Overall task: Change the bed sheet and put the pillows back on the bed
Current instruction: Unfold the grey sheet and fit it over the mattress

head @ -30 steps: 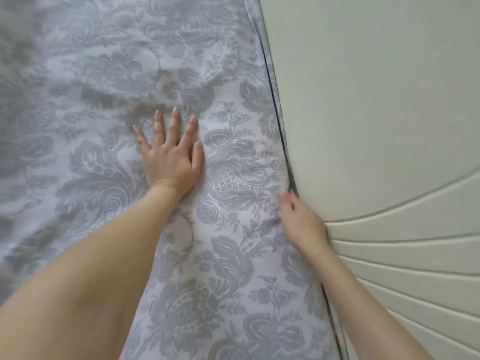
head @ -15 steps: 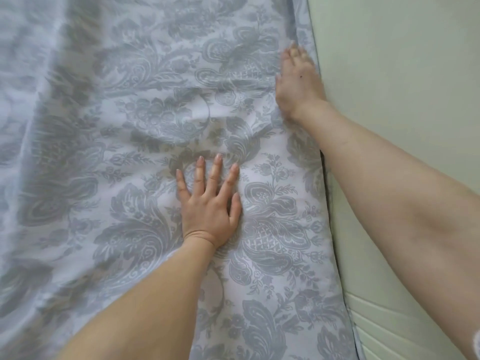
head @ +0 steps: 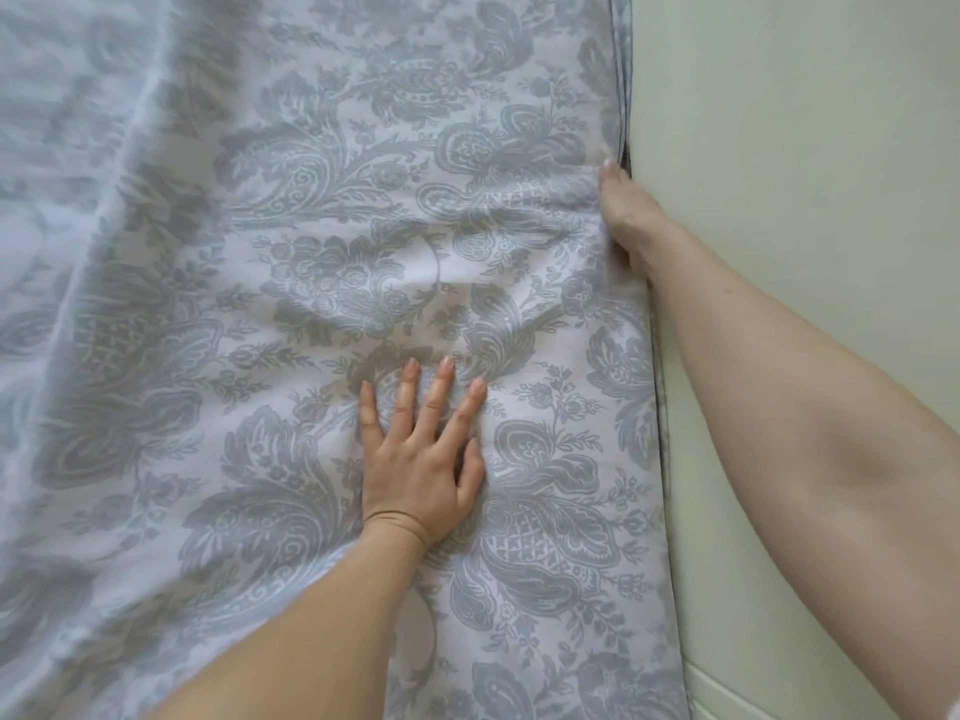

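Observation:
A pale sheet with a grey floral pattern [head: 322, 262] covers the bed and fills most of the view. My left hand [head: 421, 459] lies flat on it with fingers spread, pressing down near the middle. My right hand [head: 626, 215] is at the sheet's right edge, pushed into the narrow dark gap between the mattress and the cream headboard [head: 810, 148]. Its fingers are hidden in the gap, so their grip cannot be made out. No pillows are in view.
The cream headboard panel runs down the whole right side, with a grooved section [head: 810, 688] at the bottom right. Long folds [head: 114, 163] cross the sheet on the left.
My right hand slid forward along the sheet's edge and now sits deeper in the gap beside the headboard. My left hand stayed flat on the sheet.

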Available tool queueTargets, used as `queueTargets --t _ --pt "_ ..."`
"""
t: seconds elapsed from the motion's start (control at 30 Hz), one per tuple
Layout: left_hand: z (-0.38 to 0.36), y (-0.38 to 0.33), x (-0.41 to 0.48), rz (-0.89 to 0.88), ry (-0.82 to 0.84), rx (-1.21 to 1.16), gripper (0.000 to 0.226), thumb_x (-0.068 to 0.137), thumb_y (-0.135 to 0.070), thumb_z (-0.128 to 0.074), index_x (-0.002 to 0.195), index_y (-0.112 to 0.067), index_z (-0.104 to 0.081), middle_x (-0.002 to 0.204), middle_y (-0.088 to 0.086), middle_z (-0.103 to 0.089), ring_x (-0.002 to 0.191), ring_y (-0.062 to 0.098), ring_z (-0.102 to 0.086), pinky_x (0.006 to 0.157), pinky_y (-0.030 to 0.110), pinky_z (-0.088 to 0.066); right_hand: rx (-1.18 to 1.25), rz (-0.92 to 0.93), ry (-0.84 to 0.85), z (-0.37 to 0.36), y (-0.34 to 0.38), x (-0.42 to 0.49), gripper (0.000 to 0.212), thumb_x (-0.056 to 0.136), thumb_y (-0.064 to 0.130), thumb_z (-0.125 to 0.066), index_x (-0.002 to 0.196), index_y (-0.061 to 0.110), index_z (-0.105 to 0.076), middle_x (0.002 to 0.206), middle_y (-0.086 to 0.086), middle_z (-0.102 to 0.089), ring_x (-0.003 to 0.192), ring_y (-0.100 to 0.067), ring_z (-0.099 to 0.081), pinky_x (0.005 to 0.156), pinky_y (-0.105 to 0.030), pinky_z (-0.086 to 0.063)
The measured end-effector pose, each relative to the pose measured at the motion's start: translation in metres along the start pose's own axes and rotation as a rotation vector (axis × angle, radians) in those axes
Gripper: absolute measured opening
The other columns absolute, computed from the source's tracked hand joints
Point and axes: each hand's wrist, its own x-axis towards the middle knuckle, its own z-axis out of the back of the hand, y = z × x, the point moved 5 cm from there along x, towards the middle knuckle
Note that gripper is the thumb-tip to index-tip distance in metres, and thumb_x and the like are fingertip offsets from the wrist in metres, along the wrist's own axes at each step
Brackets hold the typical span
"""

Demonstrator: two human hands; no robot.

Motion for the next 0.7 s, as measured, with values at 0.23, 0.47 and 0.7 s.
queueTargets --t 0.23,0.47,0.7 --pt "0.001 0.000 0.000 0.015 0.039 -0.001 0.052 0.090 -0.039 -0.034 0.139 -0.028 -0.045 0.148 0.006 -0.040 0.139 0.036 -0.029 0.110 0.064 -0.011 -0.059 -0.104 0.016 -0.017 -0.063 -0.118 0.057 0.101 0.049 -0.015 0.147 0.018 -0.031 0.149 -0.013 -0.037 0.137 -0.033 -0.033 0.111 -0.037 -0.024" --pt "0.000 -0.001 -0.001 0.011 0.020 0.016 0.053 0.090 -0.039 -0.031 0.140 -0.028 -0.043 0.149 0.007 -0.038 0.140 0.036 -0.027 0.112 0.062 -0.007 -0.217 0.206 -0.135 -0.030 -0.058 -0.153 0.064 0.102 0.042 -0.023 0.151 0.003 -0.008 0.159 -0.010 -0.006 0.147 -0.016 -0.005 0.117 -0.025 -0.003" --pt "-0.001 -0.002 -0.001 0.006 0.010 0.027 0.052 0.091 -0.039 -0.031 0.141 -0.027 -0.043 0.150 0.007 -0.036 0.141 0.036 -0.025 0.111 0.063 -0.006 -0.064 0.035 -0.164 -0.053 -0.129 -0.208 0.063 0.101 0.046 -0.027 0.152 0.009 -0.015 0.156 -0.008 -0.025 0.142 -0.022 -0.027 0.112 -0.029 -0.022"
